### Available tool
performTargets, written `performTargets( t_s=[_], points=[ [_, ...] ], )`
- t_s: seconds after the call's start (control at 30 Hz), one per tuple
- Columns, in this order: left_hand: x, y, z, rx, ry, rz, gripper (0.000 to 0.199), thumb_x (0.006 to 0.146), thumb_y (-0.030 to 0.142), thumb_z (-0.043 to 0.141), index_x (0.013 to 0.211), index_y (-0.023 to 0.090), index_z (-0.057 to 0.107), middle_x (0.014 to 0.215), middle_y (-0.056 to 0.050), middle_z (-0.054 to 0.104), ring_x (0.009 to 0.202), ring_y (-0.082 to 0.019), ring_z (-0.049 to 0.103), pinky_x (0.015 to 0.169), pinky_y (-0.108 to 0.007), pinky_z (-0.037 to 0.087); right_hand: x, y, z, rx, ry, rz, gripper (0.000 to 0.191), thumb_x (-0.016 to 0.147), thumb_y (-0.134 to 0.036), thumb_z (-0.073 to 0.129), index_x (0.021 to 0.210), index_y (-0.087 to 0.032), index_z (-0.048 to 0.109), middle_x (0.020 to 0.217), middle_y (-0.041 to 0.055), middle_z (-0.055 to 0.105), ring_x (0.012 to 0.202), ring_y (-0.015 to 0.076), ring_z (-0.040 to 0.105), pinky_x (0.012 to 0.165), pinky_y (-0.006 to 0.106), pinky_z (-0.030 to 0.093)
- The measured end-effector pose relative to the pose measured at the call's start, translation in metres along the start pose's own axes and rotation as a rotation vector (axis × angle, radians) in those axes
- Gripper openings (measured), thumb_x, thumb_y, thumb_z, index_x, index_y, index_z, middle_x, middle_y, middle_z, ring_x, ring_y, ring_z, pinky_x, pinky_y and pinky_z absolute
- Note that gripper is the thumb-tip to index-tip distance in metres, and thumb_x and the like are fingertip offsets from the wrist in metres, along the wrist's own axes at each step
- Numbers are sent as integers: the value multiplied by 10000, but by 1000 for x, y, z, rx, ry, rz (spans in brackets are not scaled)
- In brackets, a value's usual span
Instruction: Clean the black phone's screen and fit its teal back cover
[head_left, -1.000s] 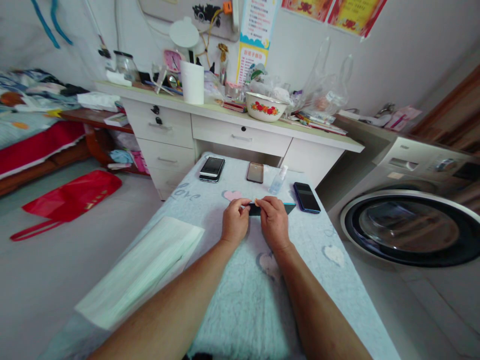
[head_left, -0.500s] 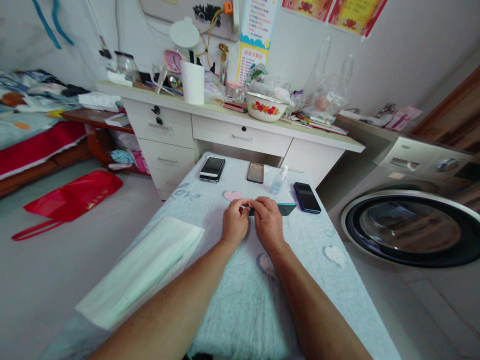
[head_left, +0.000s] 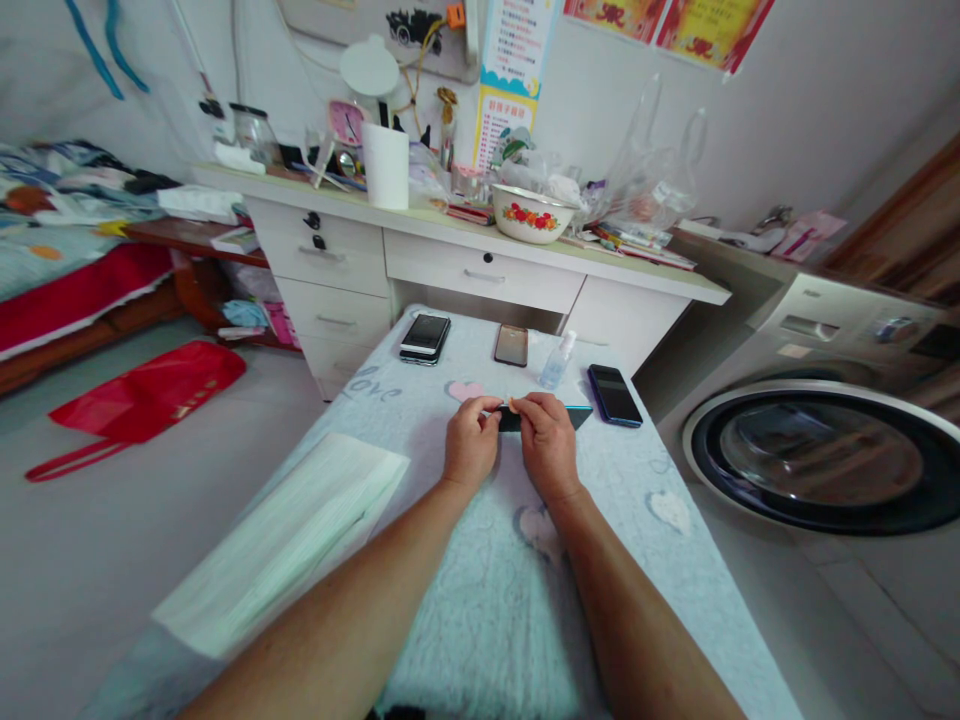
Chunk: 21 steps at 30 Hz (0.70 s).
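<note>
A dark phone (head_left: pixel 510 420) with a blue-green edge is held tilted up on its long side above the cloth. My left hand (head_left: pixel 472 440) is closed on its left end, thumb and fingers pinching the top edge. My right hand (head_left: pixel 549 445) is closed in a pinch at the middle of that edge; a tiny pale bit shows at its fingertips, too small to name. Behind the hands stand a clear spray bottle (head_left: pixel 556 362) and a phone case (head_left: pixel 511 345). Another phone (head_left: pixel 615 394) lies flat to the right.
Stacked phones (head_left: pixel 425 338) lie at the table's far left corner. Pale folded sheets (head_left: pixel 285 540) rest along the left side of the cloth-covered table (head_left: pixel 480 620). A drawer desk (head_left: pixel 487 270) stands behind, a washing machine (head_left: pixel 825 330) to the right, a red bag (head_left: pixel 150 395) on the floor.
My right hand has slid a little to the right along the phone's top edge, uncovering more of the phone between the hands. My left hand has stayed in place.
</note>
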<state>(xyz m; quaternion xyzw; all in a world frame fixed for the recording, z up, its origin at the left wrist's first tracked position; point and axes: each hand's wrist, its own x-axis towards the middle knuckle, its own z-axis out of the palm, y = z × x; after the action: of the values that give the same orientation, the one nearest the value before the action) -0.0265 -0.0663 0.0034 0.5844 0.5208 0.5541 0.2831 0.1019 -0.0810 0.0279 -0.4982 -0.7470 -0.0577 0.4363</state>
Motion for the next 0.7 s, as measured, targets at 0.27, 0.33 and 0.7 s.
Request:
performTargets(
  t_s=[0.27, 0.33, 0.7],
  points=[
    [0, 0, -1, 1, -7, 1, 169, 822, 148, 560, 940, 177, 678, 944, -49, 713, 840, -151, 647, 800, -285, 518, -1, -1, 2, 21, 12, 26, 280, 929, -138, 453, 1022, -183, 713, 996, 82, 642, 936, 198, 568, 860, 327, 471],
    [0, 2, -1, -9, -8, -1, 169, 819, 145, 563, 935, 176, 682, 941, -50, 713, 834, -151, 648, 799, -285, 519, 0, -3, 3, 20, 3, 26, 286, 924, -132, 455, 1035, -190, 713, 1003, 82, 642, 943, 199, 567, 859, 326, 472],
    [0, 3, -2, 3, -27, 10, 175, 824, 127, 544, 924, 178, 678, 937, -46, 713, 824, -149, 642, 788, -282, 507, 0, -11, 6, -2, -37, -3, 295, 942, -149, 447, 1076, -197, 706, 1020, 76, 643, 958, 202, 558, 855, 311, 465]
  ],
)
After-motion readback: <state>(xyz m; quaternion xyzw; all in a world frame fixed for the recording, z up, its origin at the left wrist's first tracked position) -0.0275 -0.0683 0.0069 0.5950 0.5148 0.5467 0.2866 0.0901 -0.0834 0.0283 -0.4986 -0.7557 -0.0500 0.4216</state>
